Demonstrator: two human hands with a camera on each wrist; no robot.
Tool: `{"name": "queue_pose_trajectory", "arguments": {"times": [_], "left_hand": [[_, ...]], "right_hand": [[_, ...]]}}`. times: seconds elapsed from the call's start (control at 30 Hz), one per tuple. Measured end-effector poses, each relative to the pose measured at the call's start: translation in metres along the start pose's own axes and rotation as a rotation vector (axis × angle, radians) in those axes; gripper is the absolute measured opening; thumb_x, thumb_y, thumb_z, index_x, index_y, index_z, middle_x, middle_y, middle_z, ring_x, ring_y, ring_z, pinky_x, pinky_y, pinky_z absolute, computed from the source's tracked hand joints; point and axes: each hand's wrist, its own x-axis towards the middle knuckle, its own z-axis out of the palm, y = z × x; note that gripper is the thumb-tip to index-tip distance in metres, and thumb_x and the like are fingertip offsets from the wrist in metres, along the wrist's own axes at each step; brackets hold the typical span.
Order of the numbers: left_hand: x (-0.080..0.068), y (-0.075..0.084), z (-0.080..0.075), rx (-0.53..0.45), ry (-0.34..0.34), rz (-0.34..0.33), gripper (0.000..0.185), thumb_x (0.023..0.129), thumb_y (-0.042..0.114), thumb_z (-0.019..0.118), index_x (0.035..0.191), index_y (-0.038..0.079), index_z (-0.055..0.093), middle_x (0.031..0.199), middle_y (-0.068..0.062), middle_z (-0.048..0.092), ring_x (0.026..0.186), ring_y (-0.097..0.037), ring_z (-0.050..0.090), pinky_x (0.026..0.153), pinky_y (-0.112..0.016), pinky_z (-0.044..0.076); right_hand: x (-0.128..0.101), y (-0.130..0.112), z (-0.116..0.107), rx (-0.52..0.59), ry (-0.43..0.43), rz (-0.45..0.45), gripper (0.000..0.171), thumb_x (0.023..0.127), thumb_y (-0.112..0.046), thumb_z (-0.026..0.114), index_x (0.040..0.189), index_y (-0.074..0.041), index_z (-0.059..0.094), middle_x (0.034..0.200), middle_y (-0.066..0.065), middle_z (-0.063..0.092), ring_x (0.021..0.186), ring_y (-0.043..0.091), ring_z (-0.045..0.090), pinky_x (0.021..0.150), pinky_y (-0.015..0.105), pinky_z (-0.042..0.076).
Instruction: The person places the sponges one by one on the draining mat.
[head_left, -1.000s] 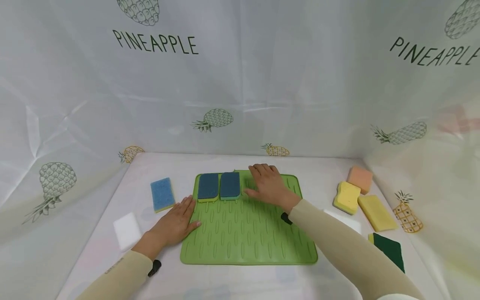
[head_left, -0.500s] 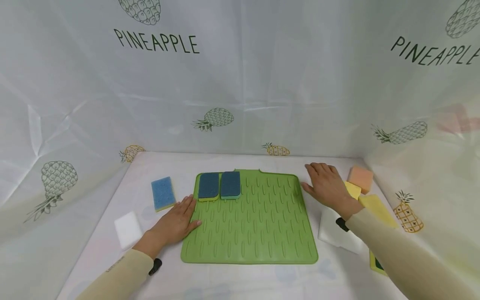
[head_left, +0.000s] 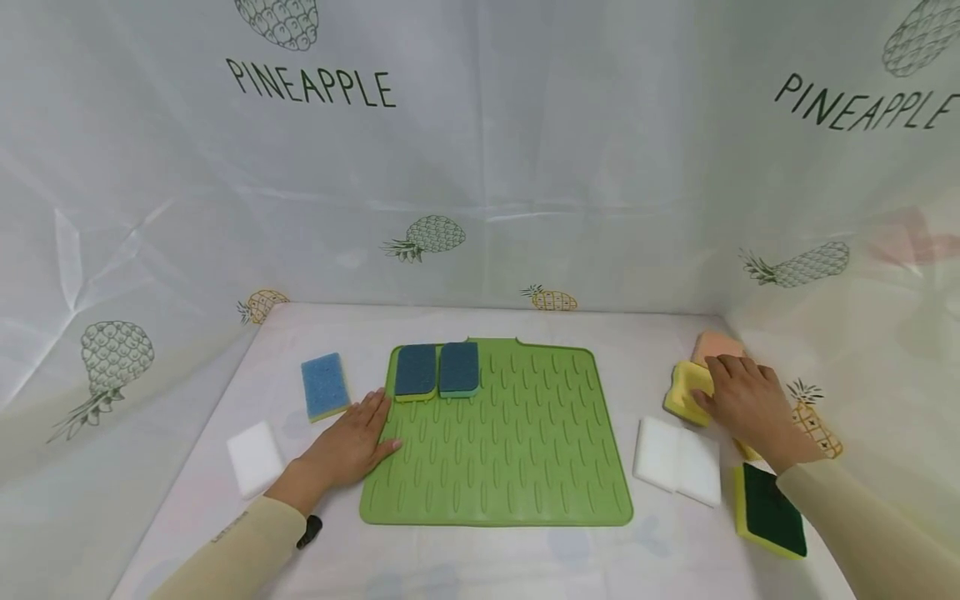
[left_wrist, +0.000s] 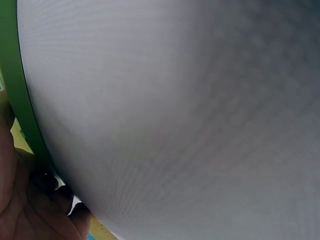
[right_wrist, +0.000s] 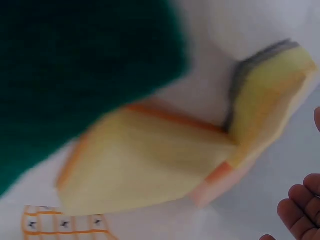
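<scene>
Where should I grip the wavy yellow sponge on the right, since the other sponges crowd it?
Probably pinch the wavy yellow sponge across its narrowed waist, coming from above. It lies flat; the peach sponge sits close behind, and the right hand already rests on its right part.

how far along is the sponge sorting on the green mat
Early on. Two dark blue sponges lie side by side on the green mat. The right hand rests on the yellow sponge; the left hand rests flat at the mat's edge. Off the mat: blue sponge, white pads, green scourer.
</scene>
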Motion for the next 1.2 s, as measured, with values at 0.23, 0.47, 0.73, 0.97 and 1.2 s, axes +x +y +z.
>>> {"name": "queue_pose_trajectory", "arguments": {"times": [0.23, 0.47, 0.73, 0.97, 1.2], "left_hand": [[0.001, 0.001, 0.001, 0.003, -0.002, 0.002, 0.081, 0.111, 0.048, 0.051, 0.165, -0.007, 0.025, 0.173, -0.026, 0.02, 0.16, -0.046, 0.022, 0.128, -0.061, 0.027], [-0.001, 0.005, -0.006, -0.008, -0.009, -0.001, 0.081, 0.111, 0.048, 0.051, 0.164, -0.007, 0.025, 0.172, -0.027, 0.021, 0.159, -0.046, 0.022, 0.128, -0.061, 0.027], [-0.002, 0.006, -0.008, -0.004, -0.016, -0.004, 0.081, 0.111, 0.047, 0.051, 0.164, -0.007, 0.025, 0.173, -0.027, 0.02, 0.159, -0.046, 0.023, 0.128, -0.061, 0.028], [-0.002, 0.004, -0.006, -0.003, -0.014, -0.007, 0.081, 0.111, 0.048, 0.051, 0.165, -0.007, 0.023, 0.173, -0.026, 0.019, 0.16, -0.046, 0.022, 0.128, -0.061, 0.026], [-0.001, 0.003, -0.004, -0.013, -0.005, -0.003, 0.08, 0.11, 0.046, 0.054, 0.164, -0.007, 0.026, 0.172, -0.027, 0.02, 0.159, -0.046, 0.023, 0.128, -0.061, 0.027]], "right_hand": [[-0.023, 0.007, 0.009, -0.025, -0.056, 0.018, 0.066, 0.087, -0.034, 0.086, 0.127, 0.007, 0.054, 0.122, 0.03, 0.063, 0.108, 0.049, 0.058, 0.084, 0.069, 0.049], [-0.027, 0.007, 0.012, 0.038, -0.061, 0.075, 0.093, 0.083, -0.038, 0.089, 0.146, 0.011, 0.041, 0.142, 0.035, 0.049, 0.127, 0.057, 0.047, 0.1, 0.078, 0.042], [-0.026, 0.004, 0.011, 0.1, -0.127, 0.112, 0.111, 0.081, -0.052, 0.088, 0.153, 0.012, 0.033, 0.146, 0.035, 0.046, 0.131, 0.057, 0.044, 0.103, 0.078, 0.039], [-0.022, 0.004, 0.016, 0.1, -0.119, 0.119, 0.115, 0.078, -0.058, 0.089, 0.15, 0.011, 0.031, 0.139, 0.034, 0.048, 0.123, 0.055, 0.048, 0.095, 0.077, 0.043], [-0.012, 0.003, 0.016, 0.072, -0.002, 0.069, 0.112, 0.069, -0.051, 0.093, 0.143, 0.012, 0.037, 0.129, 0.034, 0.051, 0.112, 0.052, 0.052, 0.087, 0.072, 0.048]]}}
